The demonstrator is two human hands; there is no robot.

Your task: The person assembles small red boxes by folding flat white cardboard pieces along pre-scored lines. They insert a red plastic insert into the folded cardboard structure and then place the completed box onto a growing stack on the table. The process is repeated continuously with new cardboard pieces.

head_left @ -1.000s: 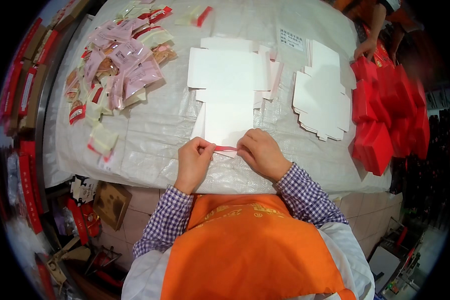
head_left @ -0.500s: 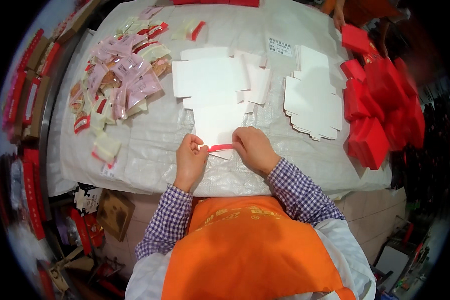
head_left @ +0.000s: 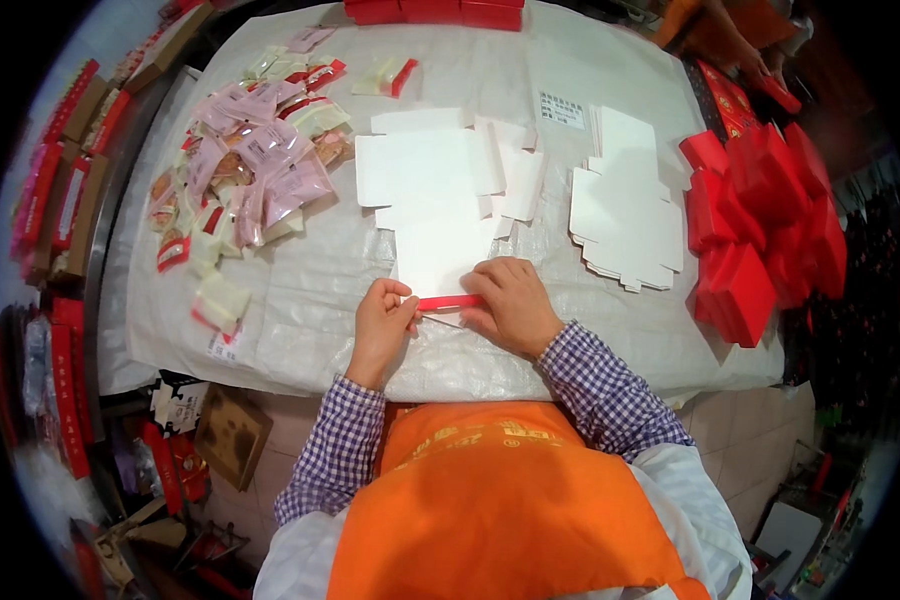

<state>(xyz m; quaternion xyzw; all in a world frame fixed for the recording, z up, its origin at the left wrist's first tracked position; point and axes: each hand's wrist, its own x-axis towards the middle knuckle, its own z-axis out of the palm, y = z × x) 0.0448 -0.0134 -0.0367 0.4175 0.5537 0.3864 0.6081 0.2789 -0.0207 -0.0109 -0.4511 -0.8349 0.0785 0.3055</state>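
Observation:
A flat cardboard box blank [head_left: 430, 180], white on its upper face, lies before me with its narrow end toward me. The near flap is folded up and shows a red strip [head_left: 448, 302]. My left hand [head_left: 383, 325] pinches the left end of that flap between thumb and fingertips. At the flap's right end my right hand [head_left: 513, 303] grips it, thumb below and fingers bent over the top. More white blanks [head_left: 522, 175] stick out beneath this one on its right side.
Left lies a heap of small wrapped snack packets [head_left: 255, 150]. A stack of white blanks [head_left: 625, 200] lies to the right, beside piled red boxes [head_left: 735, 220]. More red boxes [head_left: 435, 12] line the far edge. A co-worker's hand [head_left: 755, 65] is at the upper right.
My right hand's fingers have shifted along the flap, its thumb now lower, and more of the red strip shows. The co-worker's hand has carried a red box away from the pile.

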